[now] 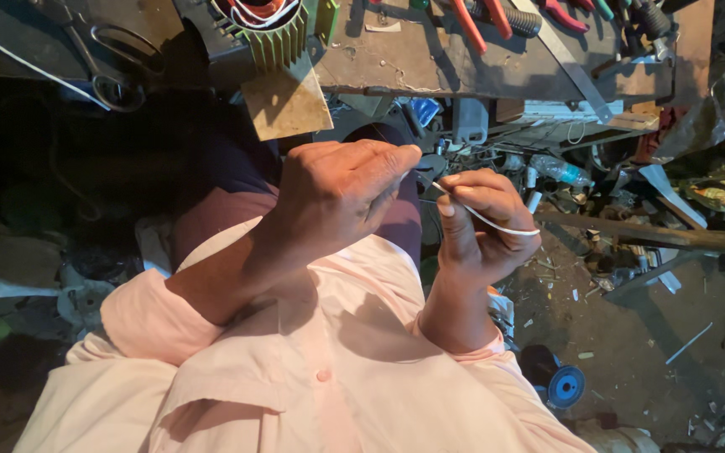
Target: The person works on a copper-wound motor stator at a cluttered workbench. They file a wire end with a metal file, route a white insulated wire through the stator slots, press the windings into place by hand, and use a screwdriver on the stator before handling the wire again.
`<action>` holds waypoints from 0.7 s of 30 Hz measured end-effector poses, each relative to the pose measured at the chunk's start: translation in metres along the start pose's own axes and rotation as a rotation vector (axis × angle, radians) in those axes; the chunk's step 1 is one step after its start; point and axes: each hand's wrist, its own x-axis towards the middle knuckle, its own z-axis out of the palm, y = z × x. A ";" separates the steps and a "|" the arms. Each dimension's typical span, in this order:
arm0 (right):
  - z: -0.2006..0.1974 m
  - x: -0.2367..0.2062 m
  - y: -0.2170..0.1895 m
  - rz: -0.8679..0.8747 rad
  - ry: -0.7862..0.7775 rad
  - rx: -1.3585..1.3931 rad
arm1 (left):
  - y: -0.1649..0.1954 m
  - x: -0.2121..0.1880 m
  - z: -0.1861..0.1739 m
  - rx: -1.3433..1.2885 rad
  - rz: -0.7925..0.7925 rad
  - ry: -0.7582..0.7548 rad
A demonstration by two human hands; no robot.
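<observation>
My right hand (476,222) pinches a thin white sleeve tube (497,224) between thumb and fingers; the tube curves out to the right past my knuckles. My left hand (337,197) is raised just to its left, fingers curled closed, fingertip almost touching the tube's near end. Whether a fine wire runs between the two hands is too small to tell. Both hands hover above my lap, over my pink shirt.
A workbench (430,67) runs along the top with red-handled pliers (480,21), scissors (115,63), a finned motor housing (270,29) with windings, and a cardboard piece (289,105). Cluttered scrap, a wooden stick (656,235) and a blue disc (565,386) lie on the floor at right.
</observation>
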 end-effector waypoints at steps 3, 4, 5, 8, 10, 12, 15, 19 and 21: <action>0.000 0.001 -0.001 -0.008 0.000 -0.004 | 0.000 0.000 0.000 0.015 0.011 -0.002; 0.001 0.001 -0.001 -0.004 0.000 -0.004 | 0.000 0.000 0.000 0.020 0.014 -0.002; 0.001 0.001 -0.002 0.001 -0.001 -0.004 | 0.000 0.000 0.001 0.025 0.012 -0.003; 0.001 0.000 -0.003 0.038 -0.005 0.017 | 0.000 -0.001 0.001 0.022 0.013 -0.012; 0.002 0.002 -0.001 0.005 -0.012 -0.007 | -0.001 -0.001 0.002 0.015 0.021 -0.011; 0.003 0.002 -0.001 -0.009 -0.019 -0.026 | -0.001 -0.001 0.002 0.013 0.017 -0.003; 0.005 0.004 0.000 -0.013 -0.039 -0.063 | -0.002 -0.001 0.003 0.014 0.021 -0.003; 0.010 0.007 0.003 -0.048 -0.121 -0.147 | -0.004 -0.003 0.004 0.015 0.024 -0.014; 0.014 0.012 0.007 -0.089 -0.161 -0.168 | -0.004 -0.004 0.004 0.003 0.011 -0.034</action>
